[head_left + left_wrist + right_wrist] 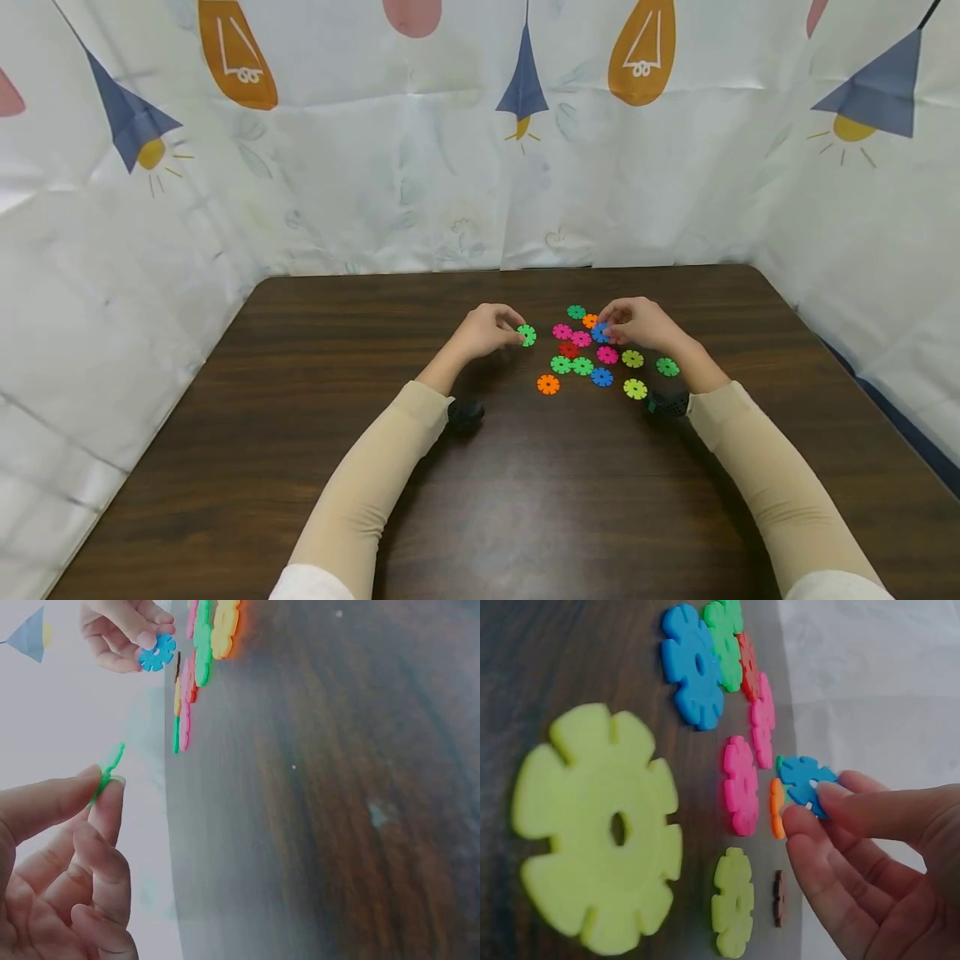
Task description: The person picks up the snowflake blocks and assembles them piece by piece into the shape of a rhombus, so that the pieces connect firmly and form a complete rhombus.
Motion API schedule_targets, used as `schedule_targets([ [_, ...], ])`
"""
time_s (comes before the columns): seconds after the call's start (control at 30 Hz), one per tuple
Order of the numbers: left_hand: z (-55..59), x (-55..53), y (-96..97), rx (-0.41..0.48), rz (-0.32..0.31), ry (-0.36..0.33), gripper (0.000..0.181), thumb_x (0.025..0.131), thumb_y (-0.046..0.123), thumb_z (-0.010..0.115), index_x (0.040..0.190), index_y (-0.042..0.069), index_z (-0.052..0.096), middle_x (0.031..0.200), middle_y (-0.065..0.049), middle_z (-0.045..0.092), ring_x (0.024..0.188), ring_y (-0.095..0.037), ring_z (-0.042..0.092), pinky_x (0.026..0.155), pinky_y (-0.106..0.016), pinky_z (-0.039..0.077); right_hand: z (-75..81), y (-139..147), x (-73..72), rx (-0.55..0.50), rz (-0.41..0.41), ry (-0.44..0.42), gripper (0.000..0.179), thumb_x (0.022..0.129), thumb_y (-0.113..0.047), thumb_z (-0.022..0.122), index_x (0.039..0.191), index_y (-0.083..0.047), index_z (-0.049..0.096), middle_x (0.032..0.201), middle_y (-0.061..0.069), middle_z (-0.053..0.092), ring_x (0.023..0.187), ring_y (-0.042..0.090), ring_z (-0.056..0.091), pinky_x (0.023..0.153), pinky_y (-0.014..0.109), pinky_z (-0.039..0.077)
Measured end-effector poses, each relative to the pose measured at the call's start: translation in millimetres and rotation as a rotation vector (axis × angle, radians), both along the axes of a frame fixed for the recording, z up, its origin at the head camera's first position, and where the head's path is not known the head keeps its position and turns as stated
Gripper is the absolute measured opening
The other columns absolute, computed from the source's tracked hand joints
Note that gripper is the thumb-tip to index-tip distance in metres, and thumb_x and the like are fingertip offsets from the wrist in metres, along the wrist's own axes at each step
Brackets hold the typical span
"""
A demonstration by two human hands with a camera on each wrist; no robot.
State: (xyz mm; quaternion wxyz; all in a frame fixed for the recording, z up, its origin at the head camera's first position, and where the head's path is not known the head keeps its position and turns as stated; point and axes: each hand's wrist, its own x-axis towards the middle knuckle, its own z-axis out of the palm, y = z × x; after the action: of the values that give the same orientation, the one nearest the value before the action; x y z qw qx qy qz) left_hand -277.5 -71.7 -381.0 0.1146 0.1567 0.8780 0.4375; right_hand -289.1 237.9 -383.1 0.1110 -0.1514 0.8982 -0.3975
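Note:
Between thumb and forefinger my left hand pinches a light green notched disc, one of the flower-shaped interlocking pieces. The left wrist view shows this green disc edge-on, with the other fingers loosely curled. My right hand pinches a blue notched disc by its edge, held up over the back of the group of discs. In the right wrist view the blue disc overlaps an orange disc behind it. The two held discs are apart, with pink discs on the table between them.
More notched discs lie flat on the dark wooden table: a red one, another blue one, an orange one, yellow-green ones and several greens. A printed white curtain hangs behind the table.

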Motion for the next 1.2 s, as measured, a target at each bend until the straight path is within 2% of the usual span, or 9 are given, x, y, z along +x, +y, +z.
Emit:
schedule_targets([
  [0.23,3.9,9.5,-7.3,0.05,0.011,0.003,0.025,0.094,0.014,0.076,0.117,0.005,0.072,0.093,-0.007,0.075,0.085,-0.032,0.068,0.075,-0.035,0.055,-2.9,-1.1,4.7,-0.042,-0.005,0.072,0.018,0.099,0.0,0.065,0.116,0.005,0.069,0.1,0.016,0.065,0.086,0.03,0.071,0.077,0.038,0.06],
  [0.37,3.9,13.8,-10.2,0.105,0.006,-0.014,0.026,0.094,0.014,0.075,0.118,0.004,0.071,0.096,-0.014,0.076,0.086,-0.035,0.068,0.079,-0.041,0.056,1.7,-7.9,9.4,-0.093,0.003,0.118,0.019,0.098,-0.003,0.069,0.115,0.005,0.07,0.098,0.017,0.066,0.089,0.035,0.072,0.08,0.041,0.06],
  [0.53,3.9,18.9,-14.1,0.145,-0.005,-0.028,0.028,0.094,0.013,0.075,0.119,0.002,0.07,0.098,-0.017,0.075,0.088,-0.035,0.067,0.081,-0.042,0.056,7.3,-18.3,17.7,-0.173,0.002,0.14,0.021,0.098,-0.004,0.069,0.117,0.006,0.069,0.101,0.019,0.065,0.094,0.041,0.071,0.083,0.049,0.059],
  [0.8,9.3,27.4,-21.2,0.182,-0.004,-0.012,0.028,0.094,0.008,0.073,0.121,0.001,0.069,0.1,-0.021,0.074,0.093,-0.04,0.067,0.083,-0.045,0.056,12.0,-34.6,31.3,-0.266,-0.016,0.181,0.025,0.098,-0.006,0.07,0.12,0.003,0.068,0.107,0.019,0.066,0.094,0.043,0.069,0.08,0.05,0.059],
  [0.97,8.7,29.3,-22.0,0.24,0.009,-0.014,0.028,0.096,0.008,0.07,0.123,0.0,0.068,0.103,-0.026,0.071,0.093,-0.044,0.063,0.085,-0.049,0.054,10.3,-44.7,38.7,-0.31,-0.003,0.17,0.024,0.097,-0.006,0.071,0.12,0.001,0.07,0.108,0.019,0.067,0.094,0.047,0.069,0.076,0.047,0.058],
  [1.07,7.4,30.3,-21.3,0.271,0.023,-0.012,0.028,0.097,0.008,0.07,0.123,0.0,0.067,0.104,-0.026,0.071,0.092,-0.045,0.062,0.085,-0.049,0.054,7.1,-50.7,41.0,-0.329,0.011,0.176,0.022,0.096,-0.004,0.072,0.118,0.001,0.07,0.106,0.019,0.067,0.092,0.046,0.069,0.076,0.041,0.058],
  [1.2,6.3,33.5,-20.0,0.308,0.046,-0.031,0.025,0.098,0.007,0.069,0.122,0.0,0.068,0.105,-0.028,0.07,0.089,-0.047,0.06,0.086,-0.053,0.052,2.6,-59.9,42.9,-0.355,0.02,0.2,0.02,0.096,-0.006,0.073,0.115,0.0,0.072,0.103,0.018,0.067,0.086,0.046,0.068,0.069,0.031,0.055],
])
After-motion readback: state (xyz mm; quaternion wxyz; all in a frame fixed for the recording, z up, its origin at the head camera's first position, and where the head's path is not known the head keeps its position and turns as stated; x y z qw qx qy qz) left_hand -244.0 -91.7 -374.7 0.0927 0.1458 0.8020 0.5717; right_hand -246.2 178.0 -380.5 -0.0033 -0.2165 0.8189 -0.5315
